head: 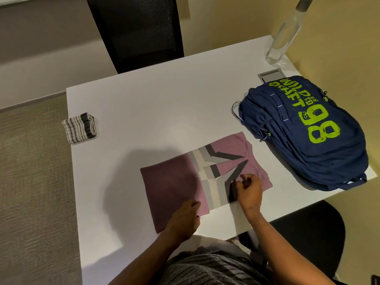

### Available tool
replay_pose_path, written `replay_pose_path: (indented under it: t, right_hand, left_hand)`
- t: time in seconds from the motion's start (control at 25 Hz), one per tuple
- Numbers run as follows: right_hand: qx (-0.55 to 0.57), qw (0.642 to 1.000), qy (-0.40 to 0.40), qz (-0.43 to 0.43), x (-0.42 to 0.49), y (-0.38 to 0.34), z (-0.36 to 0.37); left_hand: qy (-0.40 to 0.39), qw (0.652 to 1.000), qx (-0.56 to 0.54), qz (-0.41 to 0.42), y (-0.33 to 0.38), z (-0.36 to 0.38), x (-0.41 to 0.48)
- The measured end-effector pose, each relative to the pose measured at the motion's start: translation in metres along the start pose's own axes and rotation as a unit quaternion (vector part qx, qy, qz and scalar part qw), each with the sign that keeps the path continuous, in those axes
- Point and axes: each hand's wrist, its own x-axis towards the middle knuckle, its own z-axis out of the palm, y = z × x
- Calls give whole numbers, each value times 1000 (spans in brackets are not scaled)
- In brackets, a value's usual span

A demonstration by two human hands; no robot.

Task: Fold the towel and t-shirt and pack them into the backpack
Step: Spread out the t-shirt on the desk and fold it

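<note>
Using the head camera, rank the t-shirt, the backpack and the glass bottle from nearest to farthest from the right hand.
1. t-shirt, held by the right hand.
2. backpack, just to its right.
3. glass bottle, far right corner.

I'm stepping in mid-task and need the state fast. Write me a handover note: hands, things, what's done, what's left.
Left hand: lies on the t-shirt's near edge; grip unclear.
Right hand: pinches the t-shirt by its striped part.
Towel: folded, at the table's left edge.
Backpack: lies on the right side of the table; no opening shows.
Done: towel folded; t-shirt partly folded.
Left: finish folding the t-shirt, open the backpack, pack both.
</note>
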Motion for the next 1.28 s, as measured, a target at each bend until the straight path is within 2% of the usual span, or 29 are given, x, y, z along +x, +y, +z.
replay_pose_path:
  t: [0.12, 0.2, 0.28, 0.48, 0.64, 0.72, 0.8, 0.96, 1.16, 1.28]
  right_hand:
    - [-64, 990, 71, 104, 22, 17, -24]
    - [-74, 978, 67, 182, 33, 26, -34]
    - [-26, 970, 54, 236, 41, 29, -41]
    - [83, 948, 52, 302, 48, 26, -42]
    - [182, 904, 33, 386, 53, 15, -48]
    - [236, 886, 14, 399, 56, 10, -53]
    - [251, 894, 8, 370, 55, 6, -54]
    - [258, 930, -4, 261, 49, 0, -54]
    - [206, 973, -70, 79, 37, -27, -46]
    - [179, 976, -117, -35, 19, -55, -37]
  left_hand:
    - [-12, 999, 30, 3, 3, 5, 6]
    - [-19, 999, 44, 2, 5, 6, 9]
    - [-25, 998, 49, -5, 6, 7, 12]
    - [-36, 998, 53, -23, 9, 5, 18]
    - [-51, 997, 47, -34, 11, -1, 21]
    - [-59, 997, 35, -43, 11, -6, 24]
    - [-67, 996, 22, -58, 14, -11, 27]
    - [-73, 994, -23, -79, 24, -24, 37]
    - [22, 978, -185, -95, 50, -60, 59]
    - [87, 954, -271, -99, 58, -91, 90]
